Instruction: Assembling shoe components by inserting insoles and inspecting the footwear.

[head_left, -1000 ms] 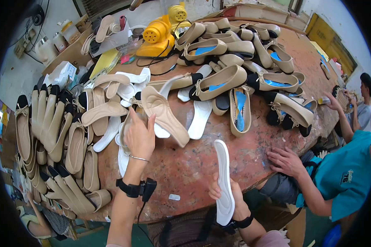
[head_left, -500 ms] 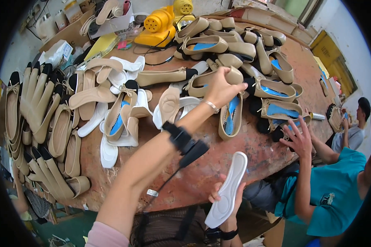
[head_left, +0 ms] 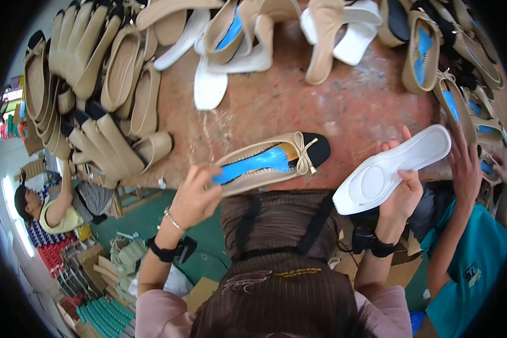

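Observation:
My left hand (head_left: pixel 195 196) grips the heel end of a beige flat shoe (head_left: pixel 270 161) with a bow, a black toe and a blue lining. The shoe lies sideways just over the near edge of the reddish table (head_left: pixel 298 112). My right hand (head_left: pixel 401 191) holds a white insole (head_left: pixel 390 168) by its heel end, tilted up to the right, apart from the shoe.
Many beige shoes (head_left: pixel 107 73) and white insoles (head_left: pixel 208 87) lie across the far table. A person in a teal shirt (head_left: pixel 470 259) sits at my right with a hand (head_left: pixel 465 163) raised near the insole. Another person (head_left: pixel 62 205) sits lower left among boxes.
My left hand has drawn back from the far pile, bringing a beige shoe to the near table edge. The view has tilted down. The white insole stays in my right hand.

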`<state>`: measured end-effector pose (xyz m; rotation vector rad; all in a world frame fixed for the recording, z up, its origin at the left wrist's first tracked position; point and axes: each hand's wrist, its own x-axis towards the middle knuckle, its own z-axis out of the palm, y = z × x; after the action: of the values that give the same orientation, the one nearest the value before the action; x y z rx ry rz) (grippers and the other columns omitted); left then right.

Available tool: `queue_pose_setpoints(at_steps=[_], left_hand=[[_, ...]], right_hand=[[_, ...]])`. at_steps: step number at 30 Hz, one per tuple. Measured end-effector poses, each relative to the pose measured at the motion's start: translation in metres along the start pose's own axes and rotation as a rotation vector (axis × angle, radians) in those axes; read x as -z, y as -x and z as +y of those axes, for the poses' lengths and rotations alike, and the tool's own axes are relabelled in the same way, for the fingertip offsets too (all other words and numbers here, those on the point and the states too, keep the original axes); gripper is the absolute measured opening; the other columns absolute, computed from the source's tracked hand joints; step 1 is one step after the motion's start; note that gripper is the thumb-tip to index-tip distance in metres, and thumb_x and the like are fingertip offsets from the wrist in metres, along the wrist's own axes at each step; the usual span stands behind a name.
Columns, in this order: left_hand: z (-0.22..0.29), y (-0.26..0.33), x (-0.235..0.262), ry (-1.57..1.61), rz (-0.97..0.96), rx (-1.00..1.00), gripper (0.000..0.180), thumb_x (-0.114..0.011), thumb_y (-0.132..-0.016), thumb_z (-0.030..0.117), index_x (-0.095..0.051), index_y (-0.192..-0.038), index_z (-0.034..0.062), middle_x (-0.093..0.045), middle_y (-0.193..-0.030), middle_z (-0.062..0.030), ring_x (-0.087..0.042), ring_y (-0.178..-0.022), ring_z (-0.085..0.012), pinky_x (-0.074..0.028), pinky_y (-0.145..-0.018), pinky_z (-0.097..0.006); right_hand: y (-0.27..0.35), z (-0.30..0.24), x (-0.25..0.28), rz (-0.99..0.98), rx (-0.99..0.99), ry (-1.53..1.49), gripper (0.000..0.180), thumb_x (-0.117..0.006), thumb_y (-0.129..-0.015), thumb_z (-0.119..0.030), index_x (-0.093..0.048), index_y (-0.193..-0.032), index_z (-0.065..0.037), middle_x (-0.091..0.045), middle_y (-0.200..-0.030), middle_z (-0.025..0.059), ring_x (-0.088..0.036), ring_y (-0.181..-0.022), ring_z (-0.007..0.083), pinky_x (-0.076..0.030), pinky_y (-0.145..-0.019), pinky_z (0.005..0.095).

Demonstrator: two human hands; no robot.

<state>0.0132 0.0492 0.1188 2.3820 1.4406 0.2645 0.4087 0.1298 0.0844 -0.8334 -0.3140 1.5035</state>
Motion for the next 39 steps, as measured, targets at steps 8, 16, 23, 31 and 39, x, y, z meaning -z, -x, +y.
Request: queue_pose_setpoints(at_steps=[8,16,23,31,39], left_hand=[[-0.020,0.034,-0.061,0.162,0.250,0.231,0.042,-0.086,-0.061,0.006,-0.074,-0.101,0.0099,-0.039,-0.156,-0.0260,-0.038,-0.144,-0.0455,-0.037,-0.116,-0.050],[-0.003,0.019,-0.039,-0.117,0.140,0.312,0.056,-0.087,-0.057,0.017,-0.079,-0.112,0.0243,-0.041,-0.157,-0.0198,-0.035,-0.146,-0.0447,-0.028,-0.118,-0.062],[-0.018,0.030,-0.063,0.077,0.169,0.259,0.080,-0.090,-0.062,0.019,-0.063,-0.137,0.0165,-0.038,-0.157,-0.0255,-0.037,-0.144,-0.0474,-0.031,-0.117,-0.059],[-0.029,0.030,-0.103,0.367,0.575,0.139,0.134,-0.095,-0.067,0.038,-0.003,-0.162,0.0151,-0.022,-0.159,-0.0335,-0.040,-0.141,-0.0485,-0.039,-0.113,-0.057],[-0.030,0.030,-0.112,0.476,0.647,0.104,0.144,-0.096,-0.067,0.038,0.012,-0.162,0.0264,-0.025,-0.157,-0.0328,-0.040,-0.140,-0.0499,-0.039,-0.112,-0.060]], right_hand=[[0.014,0.032,-0.035,-0.174,-0.038,0.694,0.081,-0.030,-0.107,-0.062,-0.036,-0.152,0.006,-0.065,-0.111,0.0131,-0.058,-0.097,0.0138,-0.044,-0.071,0.0223],[0.007,0.045,-0.088,-0.480,0.563,1.450,0.038,-0.060,-0.098,-0.018,-0.068,-0.131,-0.001,-0.064,-0.124,0.0198,-0.060,-0.111,0.0325,-0.044,-0.103,0.0432],[0.012,0.073,-0.101,-0.791,0.729,1.574,0.039,-0.084,-0.070,-0.010,-0.079,-0.109,-0.013,-0.068,-0.114,0.0100,-0.065,-0.104,0.0295,-0.047,-0.093,0.0462],[0.032,0.151,-0.108,-0.963,0.644,1.453,0.026,-0.073,-0.069,-0.010,-0.076,-0.095,-0.009,-0.068,-0.108,0.0053,-0.063,-0.104,0.0230,-0.044,-0.096,0.0412],[0.038,0.187,-0.117,-0.977,0.538,1.372,0.025,-0.070,-0.068,-0.008,-0.075,-0.093,-0.005,-0.067,-0.104,0.0084,-0.063,-0.104,0.0256,-0.047,-0.094,0.0384]])
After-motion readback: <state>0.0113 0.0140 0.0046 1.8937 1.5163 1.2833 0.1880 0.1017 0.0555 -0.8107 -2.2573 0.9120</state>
